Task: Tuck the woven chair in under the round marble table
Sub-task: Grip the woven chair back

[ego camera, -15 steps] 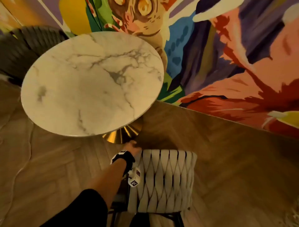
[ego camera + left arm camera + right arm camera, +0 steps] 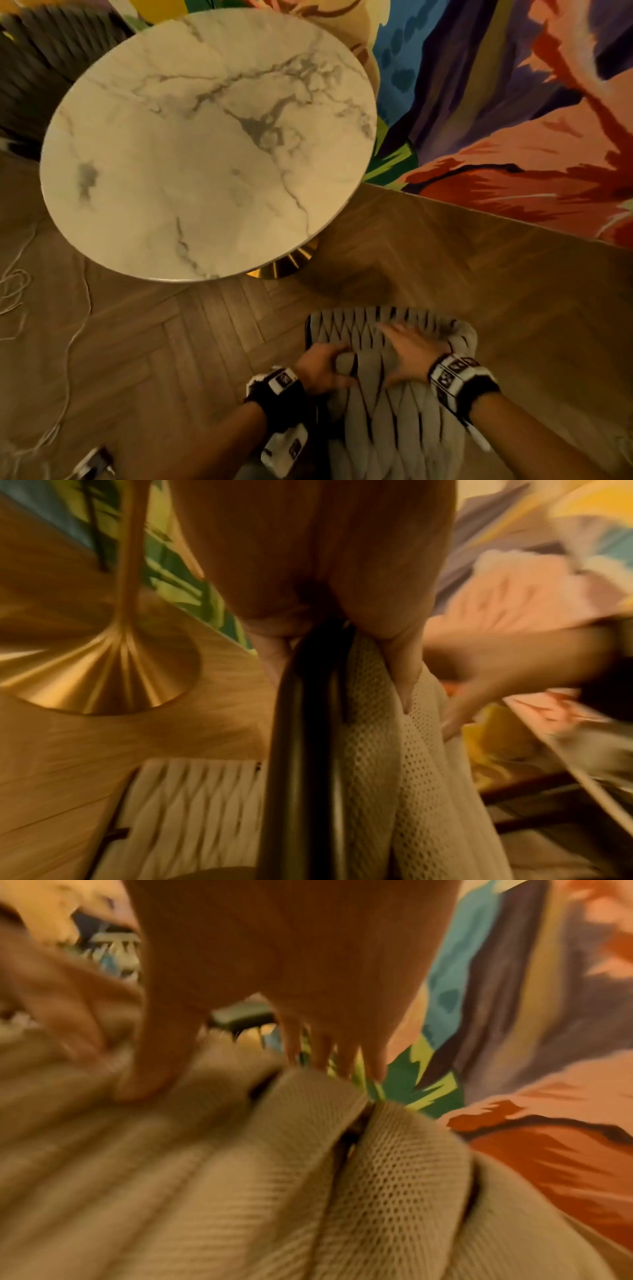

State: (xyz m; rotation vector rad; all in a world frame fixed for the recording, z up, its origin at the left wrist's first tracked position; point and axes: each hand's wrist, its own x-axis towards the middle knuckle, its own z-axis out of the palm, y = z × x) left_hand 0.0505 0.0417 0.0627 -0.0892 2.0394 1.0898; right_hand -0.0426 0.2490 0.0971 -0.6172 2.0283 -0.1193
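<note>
The round marble table (image 2: 205, 144) stands on a gold pedestal base (image 2: 287, 265), up and left of the woven chair (image 2: 394, 421). The chair's cream woven back faces me at the bottom centre, a stretch of floor away from the table. My left hand (image 2: 329, 368) grips the back's top left corner. In the left wrist view its fingers (image 2: 274, 658) and thumb wrap the black frame tube (image 2: 301, 750) and a woven strap, with the seat (image 2: 192, 804) and gold base (image 2: 103, 664) beyond. My right hand (image 2: 406, 351) lies on the back's top edge, fingers (image 2: 325, 1053) straight, thumb pressing a strap.
A painted mural wall (image 2: 513, 120) runs along the right behind the table. A dark ribbed chair (image 2: 41, 61) stands at the table's far left. A thin white cord (image 2: 20, 291) trails over the herringbone wood floor (image 2: 171, 342) at the left. A small metallic object (image 2: 96, 462) lies bottom left.
My right hand has come into view and settled on the top of the chair back. The left hand keeps its hold on the left corner. The head view has tilted down.
</note>
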